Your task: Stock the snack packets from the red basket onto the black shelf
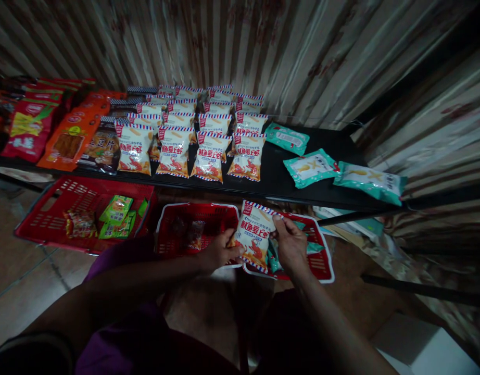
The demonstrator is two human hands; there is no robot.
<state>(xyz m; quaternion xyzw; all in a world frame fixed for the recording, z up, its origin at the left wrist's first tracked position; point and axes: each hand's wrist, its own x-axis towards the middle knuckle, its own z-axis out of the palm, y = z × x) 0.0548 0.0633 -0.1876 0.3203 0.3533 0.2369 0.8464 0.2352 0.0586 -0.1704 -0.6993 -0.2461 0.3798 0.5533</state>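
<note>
A white snack bag (255,234) with red lettering and striped ends is held between both hands, above the red baskets. My left hand (222,251) grips its lower left edge, while my right hand (290,239) pinches its upper right edge. Behind it, several matching bags (211,156) stand in rows on the black shelf (275,179). Green-and-white packets (312,166) lie at the shelf's right part. Below my right hand, the right red basket (325,258) contains green packets, partly hidden. The middle red basket (167,213) holds small dark packets.
Orange bags (74,133) and red bags (31,127) fill the shelf's left part. Another red basket (37,221) at the left holds green packets (117,219). A striped curtain (209,47) hangs behind the shelf, and a white box (443,349) sits at the lower right.
</note>
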